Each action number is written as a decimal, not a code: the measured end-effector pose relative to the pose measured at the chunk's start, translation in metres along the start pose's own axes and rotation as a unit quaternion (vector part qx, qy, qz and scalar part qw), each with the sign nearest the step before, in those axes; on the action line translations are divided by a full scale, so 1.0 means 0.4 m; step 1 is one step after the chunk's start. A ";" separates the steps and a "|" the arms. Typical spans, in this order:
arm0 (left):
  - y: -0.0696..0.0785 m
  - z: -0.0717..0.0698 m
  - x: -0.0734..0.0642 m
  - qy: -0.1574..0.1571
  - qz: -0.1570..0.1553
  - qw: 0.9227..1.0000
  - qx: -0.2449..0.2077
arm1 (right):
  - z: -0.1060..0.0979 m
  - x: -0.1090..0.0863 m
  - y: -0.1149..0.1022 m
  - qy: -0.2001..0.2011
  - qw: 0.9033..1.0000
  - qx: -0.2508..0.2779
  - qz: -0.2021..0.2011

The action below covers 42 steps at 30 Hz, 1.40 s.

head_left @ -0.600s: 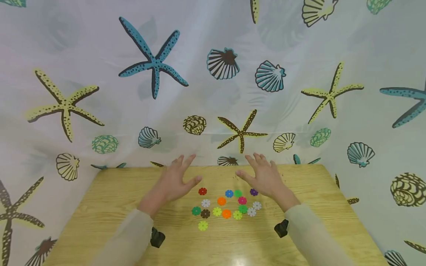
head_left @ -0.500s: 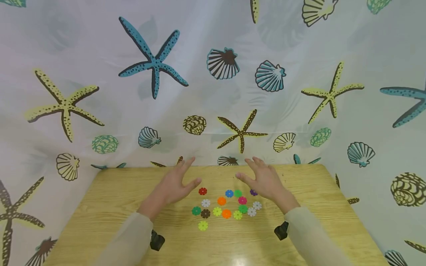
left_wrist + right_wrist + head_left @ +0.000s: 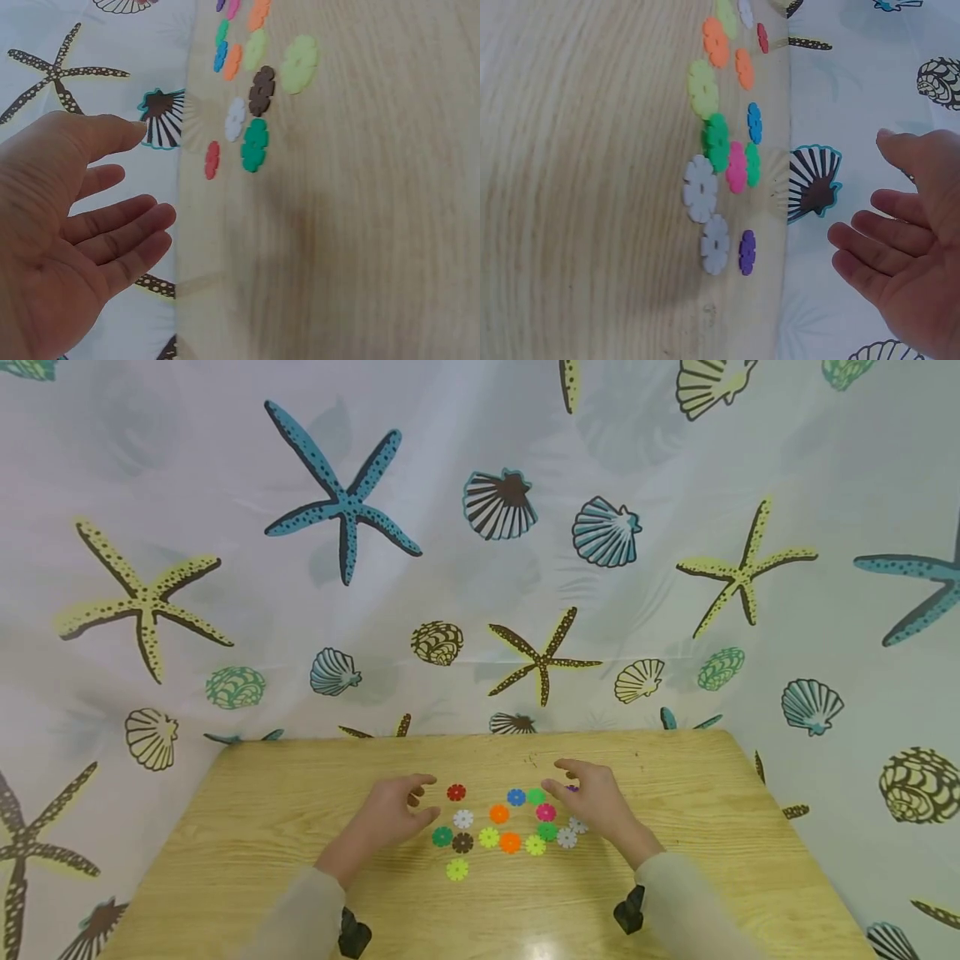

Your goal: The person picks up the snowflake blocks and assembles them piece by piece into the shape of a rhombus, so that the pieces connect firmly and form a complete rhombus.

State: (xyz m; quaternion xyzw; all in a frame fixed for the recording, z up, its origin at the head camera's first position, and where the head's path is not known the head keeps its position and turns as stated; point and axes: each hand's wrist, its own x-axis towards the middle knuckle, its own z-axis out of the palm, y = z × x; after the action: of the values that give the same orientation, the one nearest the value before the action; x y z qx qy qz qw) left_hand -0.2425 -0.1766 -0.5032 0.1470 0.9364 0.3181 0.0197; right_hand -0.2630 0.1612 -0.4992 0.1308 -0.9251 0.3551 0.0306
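Note:
Several flower-shaped plastic discs lie flat and scattered in the middle of the wooden table. My left hand (image 3: pixel 386 814) is held above the table, left of the red disc (image 3: pixel 456 792) and the dark green disc (image 3: pixel 442 837). Its fingers are loosely bent and hold nothing. On the other side, my right hand (image 3: pixel 596 797) hovers over the right end of the group and partly hides the purple disc (image 3: pixel 747 253) in the head view. Nothing lies between its loosely bent fingers and thumb. White, brown, blue, orange, pink, green and yellow discs are spread between both hands.
A pale curtain (image 3: pixel 450 568) printed with starfish and shells hangs behind and beside the wooden table (image 3: pixel 247 827). Dark camera mounts (image 3: pixel 354 935) show beneath both wrists. The lowest yellow disc (image 3: pixel 457 870) lies nearest the front.
Both hands have come down and back toward the discs, and their spread fingers have bent. The discs lie where they were. The head view has shifted very slightly.

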 end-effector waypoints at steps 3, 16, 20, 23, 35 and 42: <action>-0.009 0.018 -0.008 0.000 -0.010 1.000 -0.025 | 0.016 -0.006 0.009 0.001 1.000 0.010 0.010; -0.058 0.075 -0.020 -0.007 -0.026 0.997 -0.078 | 0.072 -0.018 0.076 -0.007 0.999 0.043 0.018; -0.067 0.087 -0.026 -0.027 -0.032 0.995 -0.089 | 0.087 -0.021 0.091 -0.015 0.999 0.035 0.018; -0.065 0.093 -0.029 -0.029 -0.045 0.994 -0.097 | 0.096 -0.022 0.098 -0.019 0.999 0.030 0.025; -0.064 0.128 -0.032 -0.001 -0.063 0.994 -0.089 | 0.116 -0.031 0.107 -0.005 1.000 0.005 0.019; -0.061 0.137 -0.032 0.013 -0.047 0.996 -0.069 | 0.129 -0.031 0.113 0.002 1.000 -0.007 0.025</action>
State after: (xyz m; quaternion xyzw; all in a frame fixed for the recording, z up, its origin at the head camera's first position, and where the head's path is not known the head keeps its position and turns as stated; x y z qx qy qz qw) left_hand -0.2296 -0.1665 -0.5623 0.0968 0.9181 0.3830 0.0327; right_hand -0.2612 0.1620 -0.5689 0.1064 -0.9304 0.3498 0.0243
